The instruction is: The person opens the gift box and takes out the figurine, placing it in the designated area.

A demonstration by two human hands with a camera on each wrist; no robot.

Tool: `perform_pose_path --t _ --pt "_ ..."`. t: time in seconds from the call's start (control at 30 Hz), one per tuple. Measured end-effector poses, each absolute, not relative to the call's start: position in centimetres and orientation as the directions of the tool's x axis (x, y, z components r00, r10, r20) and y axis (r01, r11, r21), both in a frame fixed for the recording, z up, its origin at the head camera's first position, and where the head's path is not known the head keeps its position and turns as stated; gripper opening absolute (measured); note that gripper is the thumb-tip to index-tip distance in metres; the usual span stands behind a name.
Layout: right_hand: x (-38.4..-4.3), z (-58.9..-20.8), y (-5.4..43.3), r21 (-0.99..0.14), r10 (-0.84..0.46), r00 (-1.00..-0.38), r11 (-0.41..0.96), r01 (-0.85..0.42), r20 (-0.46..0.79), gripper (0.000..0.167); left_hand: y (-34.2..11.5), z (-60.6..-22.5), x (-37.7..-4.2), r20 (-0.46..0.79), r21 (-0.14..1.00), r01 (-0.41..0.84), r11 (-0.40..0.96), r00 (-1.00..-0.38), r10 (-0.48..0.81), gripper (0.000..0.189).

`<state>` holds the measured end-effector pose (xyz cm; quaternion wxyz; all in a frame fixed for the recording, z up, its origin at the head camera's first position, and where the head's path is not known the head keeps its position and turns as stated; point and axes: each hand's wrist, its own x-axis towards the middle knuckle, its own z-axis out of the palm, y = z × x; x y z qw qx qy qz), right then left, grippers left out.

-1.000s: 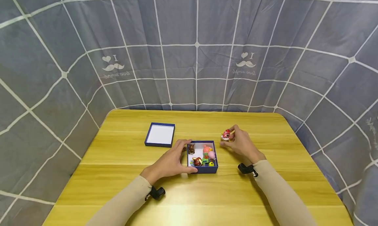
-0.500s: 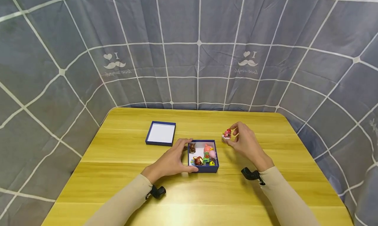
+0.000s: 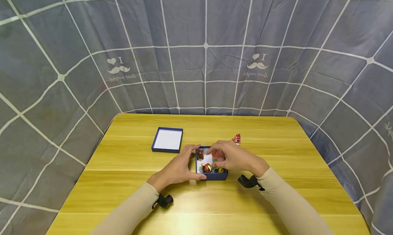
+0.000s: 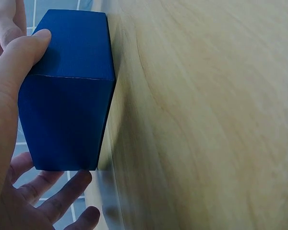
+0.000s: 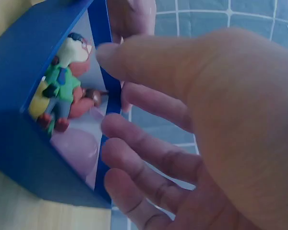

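Note:
With thumb at the near side and fingers at the far side, my left hand (image 3: 176, 168) holds a small blue box (image 3: 216, 176) on the table. My right hand (image 3: 234, 155) reaches over the box's right half, fingers spread and loosely bent. Inside lie a fox figurine (image 5: 62, 86) in a green shirt, a smooth pink rounded piece (image 5: 77, 148), a small brown figurine (image 3: 200, 155) and a yellow ball-like piece (image 3: 220, 170). The right hand hides part of the contents. A red-and-pink figurine (image 3: 237, 139) stands on the table just behind the right hand.
A square blue lid (image 3: 167, 139) with a white inside lies behind and left of the box. The wooden table (image 3: 129, 173) ends at a grey curtain (image 3: 190, 64) with white lines, which surrounds it at the back and sides.
My right hand has let go of the red-and-pink figurine, which now stands on the table, and has moved left over the box. The left hand keeps its hold on the box.

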<state>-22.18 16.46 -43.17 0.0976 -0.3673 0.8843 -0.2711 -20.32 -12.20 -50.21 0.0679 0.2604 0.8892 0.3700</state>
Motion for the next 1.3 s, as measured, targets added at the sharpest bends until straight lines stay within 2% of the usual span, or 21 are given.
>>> perform_pose_path --t 0.4,0.53,0.9,1.3 --pt "-23.2 -43.3 14.5 -0.555 -0.821 -0.566 0.507 -0.659 -0.078 0.03 -12.4 -50.5 -20.1 0.071 0.706 0.402 0.583 -0.859 0.507 0.122" --pt "-23.5 -43.5 14.1 -0.567 -0.837 -0.535 0.495 -0.658 -0.11 0.028 -12.3 -50.6 -20.1 0.081 0.707 0.408 0.577 -0.858 0.507 0.122" --pt "-23.7 -43.4 13.8 -0.56 -0.836 -0.532 0.508 -0.655 -0.135 0.029 -12.4 -50.3 -20.4 0.082 0.7 0.416 0.58 -0.854 0.513 0.121" --pt "-24.0 -43.9 13.9 -0.57 -0.818 -0.559 0.528 -0.63 -0.139 0.028 -12.3 -50.3 -20.6 0.079 0.7 0.415 0.581 -0.854 0.514 0.122"
